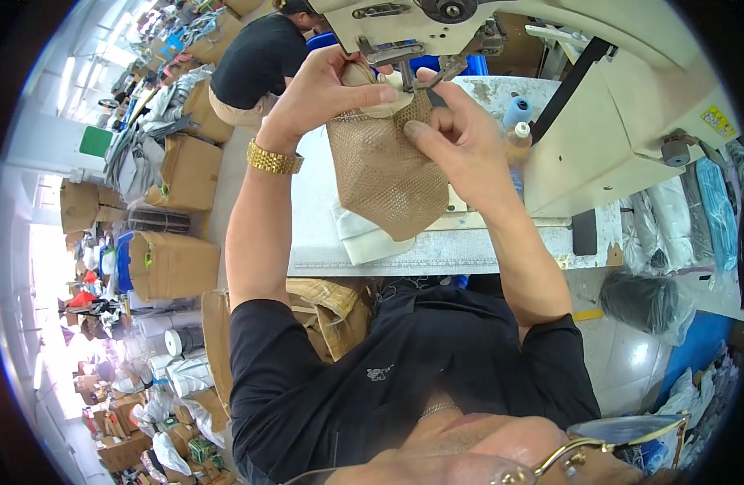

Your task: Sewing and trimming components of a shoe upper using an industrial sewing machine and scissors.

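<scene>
**Mesh piece up at the needle, both hands on it**

Judging by the pic, this is the feeding/lining-up step. Left hand (pixel 319 89) and right hand (pixel 453 133) both hold the brown mesh piece (pixel 384 174) right under the head of the sewing machine (pixel 598 105). Left grip is clamped on the top edge, where a cream fabric bit (pixel 388 101) sits against the mesh, thumb across the front. Right grip is pinched on the mesh's upper right edge, fingers curled in. The rest of the mesh hangs down in front of the machine, over the desk (pixel 469 250), w/ a pale fabric scrap (pixel 368 234) lying just below it.

Can't tell if the presser foot is down or if the needle is in the fabric, hands block it.

Next move imo calls for keeping the cream edge flush w/ the mesh and fingertips clear of the needle, esp the left thumb, it's v close.

Other stuff: blue thread cone (pixel 517 109) and a small bottle (pixel 516 145) just right of the mesh, near the machine's body. Another person (pixel 259 56) works beyond the machine, cardboard boxes (pixel 174 263) well left of it.
</scene>
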`<state>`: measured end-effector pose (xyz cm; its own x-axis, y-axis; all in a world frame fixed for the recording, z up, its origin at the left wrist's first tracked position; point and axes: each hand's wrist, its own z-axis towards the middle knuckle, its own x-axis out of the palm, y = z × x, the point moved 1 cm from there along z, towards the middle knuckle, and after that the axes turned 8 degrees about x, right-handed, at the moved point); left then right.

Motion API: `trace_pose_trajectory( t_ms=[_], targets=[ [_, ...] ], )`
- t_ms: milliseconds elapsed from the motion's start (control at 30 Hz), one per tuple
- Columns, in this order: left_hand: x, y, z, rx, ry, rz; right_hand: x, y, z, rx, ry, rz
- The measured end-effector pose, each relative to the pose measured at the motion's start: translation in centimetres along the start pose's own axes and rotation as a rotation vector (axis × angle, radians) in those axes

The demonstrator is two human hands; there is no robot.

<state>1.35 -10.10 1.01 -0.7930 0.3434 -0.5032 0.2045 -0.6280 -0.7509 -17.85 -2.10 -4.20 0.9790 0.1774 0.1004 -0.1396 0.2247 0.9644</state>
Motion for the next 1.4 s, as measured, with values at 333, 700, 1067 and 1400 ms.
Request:
trace_pose_trajectory(
  t_ms=[333,700,1067,1400],
  targets=[
    [1.0,-1.5,-1.0,-0.006,-0.073,0.040,-1.9,-0.9,1.7,0.009,0.078,0.020],
    [-0.3,-1.0,-0.1,-0.194,0.165,-0.169,-1.1,4.4,-1.8,-0.631,-0.148,-0.458],
    [1.2,-0.8,-1.2,-0.039,-0.059,-0.071,-1.9,1.7,-1.1,-0.179,-0.227,-0.432],
    [2.1,-0.3,-1.6,-0.017,-0.174,0.049,-2.9,0.1,1.8,-0.144,-0.053,-0.338]
  ],
)
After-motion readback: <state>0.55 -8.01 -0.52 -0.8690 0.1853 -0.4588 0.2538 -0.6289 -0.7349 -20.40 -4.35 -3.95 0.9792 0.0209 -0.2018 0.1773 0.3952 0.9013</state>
